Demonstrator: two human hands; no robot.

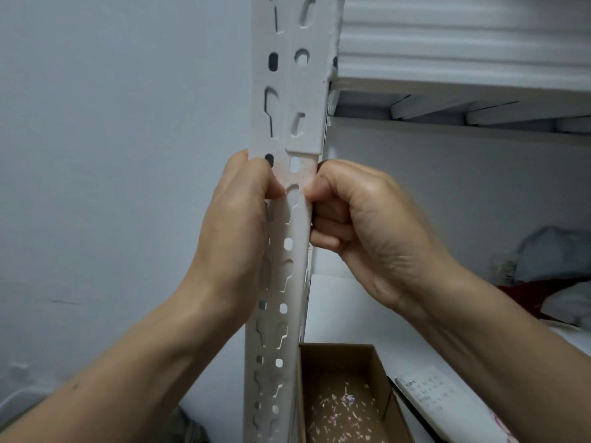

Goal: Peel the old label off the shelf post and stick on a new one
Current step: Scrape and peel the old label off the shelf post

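Observation:
The white slotted shelf post (295, 100) runs up the middle of the view. A faint pinkish patch of old label (303, 172) clings to its front face, just under a joint in the post. My left hand (236, 225) holds the post from the left, thumb on the front beside the patch and fingers hidden behind. My right hand (361, 219) is curled into a fist against the post's right edge, its thumb tip touching the lower edge of the patch. No new label is in view.
An open cardboard box (377, 356) with several small pink and white label scraps stands at the foot of the post. A printed white sheet (431, 396) lies to its right. Shelves (447, 87) extend right, with cloth bundles (553, 260) at the far right. A wall is on the left.

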